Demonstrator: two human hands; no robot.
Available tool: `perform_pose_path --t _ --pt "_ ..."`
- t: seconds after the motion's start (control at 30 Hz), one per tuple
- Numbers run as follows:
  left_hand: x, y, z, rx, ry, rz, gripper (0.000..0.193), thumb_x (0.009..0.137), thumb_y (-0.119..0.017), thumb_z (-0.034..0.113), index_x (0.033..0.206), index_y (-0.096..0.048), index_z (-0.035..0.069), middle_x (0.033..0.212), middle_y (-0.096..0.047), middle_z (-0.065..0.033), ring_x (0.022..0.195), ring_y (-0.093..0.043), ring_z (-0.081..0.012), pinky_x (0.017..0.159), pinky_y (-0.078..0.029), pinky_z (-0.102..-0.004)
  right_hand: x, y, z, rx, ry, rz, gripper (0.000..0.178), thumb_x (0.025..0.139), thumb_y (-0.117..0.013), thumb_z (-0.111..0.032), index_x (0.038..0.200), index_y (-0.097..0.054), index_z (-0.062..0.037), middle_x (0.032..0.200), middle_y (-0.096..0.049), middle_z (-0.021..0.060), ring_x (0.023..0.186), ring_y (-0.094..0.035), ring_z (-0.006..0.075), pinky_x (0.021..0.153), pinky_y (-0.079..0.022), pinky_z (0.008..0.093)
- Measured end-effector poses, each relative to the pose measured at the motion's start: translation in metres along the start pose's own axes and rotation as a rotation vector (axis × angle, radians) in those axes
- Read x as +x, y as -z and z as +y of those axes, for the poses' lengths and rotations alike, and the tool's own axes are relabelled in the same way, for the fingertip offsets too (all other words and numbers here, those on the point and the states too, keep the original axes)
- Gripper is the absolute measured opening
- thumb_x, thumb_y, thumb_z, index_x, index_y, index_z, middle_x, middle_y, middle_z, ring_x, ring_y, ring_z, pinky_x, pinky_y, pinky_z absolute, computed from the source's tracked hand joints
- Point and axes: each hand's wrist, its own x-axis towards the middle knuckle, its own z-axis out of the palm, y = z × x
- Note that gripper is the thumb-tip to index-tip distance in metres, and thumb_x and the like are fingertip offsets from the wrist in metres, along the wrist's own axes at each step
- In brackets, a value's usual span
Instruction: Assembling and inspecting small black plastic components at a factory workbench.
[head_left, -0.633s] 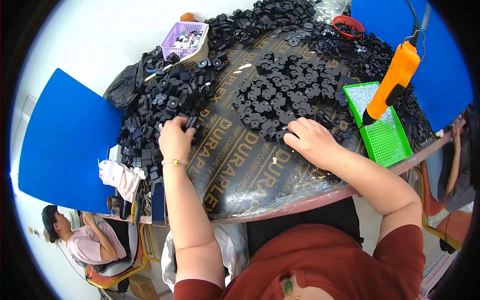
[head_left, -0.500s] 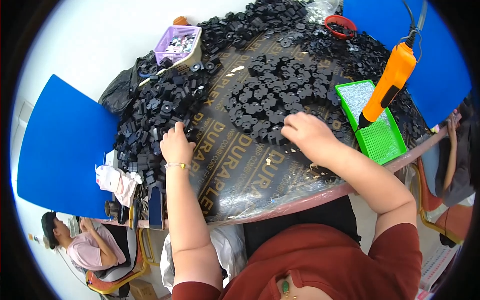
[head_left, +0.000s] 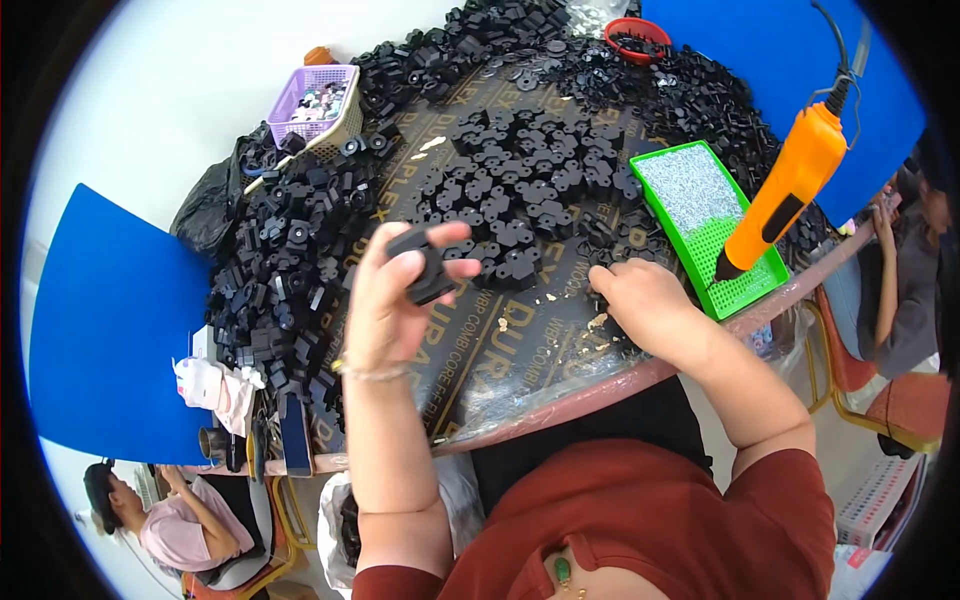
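Left hand [head_left: 385,305] pinching a black block [head_left: 432,278]
From my end, right hand [head_left: 650,305] is half-curled over the table [head_left: 530,370]; can't tell if it's gripping anything.

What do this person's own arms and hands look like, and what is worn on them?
The left hand and right hand are gloveless. A thin, pale bracelet with a gold-coloured bead circles the left wrist; none shows on the right. Short, dark red sleeves end above the elbows, leaving the forearms uncovered.
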Motion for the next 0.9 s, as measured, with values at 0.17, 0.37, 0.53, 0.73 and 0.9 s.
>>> perform_pose_path --t 0.17,0.37,0.53,0.73,0.9 --pt "0.014 0.022 -0.063 -0.054 0.063 0.168 0.039 0.093 -0.064 0.024 0.125 -0.048 0.008 0.097 -0.060 -0.0110 0.086 -0.064 -0.0249 0.062 -0.050 -0.0308 0.010 0.031 -0.007 0.432 -0.005 0.115 0.028 0.076 -0.071 0.000 0.100 -0.058 -0.0072 0.085 -0.064 0.0077 0.093 -0.058 0.0276 0.081 -0.048 0.0375" --pt "0.010 0.017 -0.061 -0.168 0.032 -0.009 0.051 0.099 -0.043 0.021 0.147 -0.034 0.005 0.129 -0.055 -0.0165 0.116 -0.058 -0.0274 0.089 -0.053 -0.0375 0.053 0.061 -0.033 1.223 0.068 0.187 0.025 0.088 -0.065 -0.001 0.111 -0.059 -0.0004 0.093 -0.070 0.0078 0.087 -0.064 0.0108 0.077 -0.050 0.0269" --pt "0.007 0.012 -0.062 -0.048 -0.111 0.031 0.051 0.100 -0.054 0.015 0.147 -0.037 0.006 0.134 -0.054 -0.0134 0.119 -0.058 -0.0249 0.099 -0.052 -0.0433 0.087 0.039 -0.051 1.619 0.081 0.040 0.027 0.089 -0.066 0.000 0.116 -0.062 0.0024 0.095 -0.066 0.0033 0.088 -0.061 0.0090 0.081 -0.050 0.0247" --pt "0.009 0.012 -0.067 0.000 -0.120 0.026 0.052 0.097 -0.062 0.017 0.144 -0.041 0.009 0.126 -0.060 -0.0112 0.114 -0.061 -0.0223 0.096 -0.053 -0.0397 0.089 0.005 -0.040 1.689 0.002 0.020 0.033 0.089 -0.067 -0.002 0.122 -0.064 0.0031 0.093 -0.062 0.0001 0.080 -0.058 0.0063 0.071 -0.048 0.0219" --pt "0.008 0.014 -0.067 0.086 -0.142 0.034 0.052 0.095 -0.065 0.016 0.141 -0.043 0.007 0.121 -0.062 -0.0099 0.110 -0.063 -0.0211 0.093 -0.054 -0.0370 0.085 0.006 -0.041 1.684 0.015 0.020 0.036 0.088 -0.068 -0.001 0.124 -0.064 0.0009 0.090 -0.058 -0.0011 0.076 -0.056 0.0059 0.065 -0.045 0.0206"
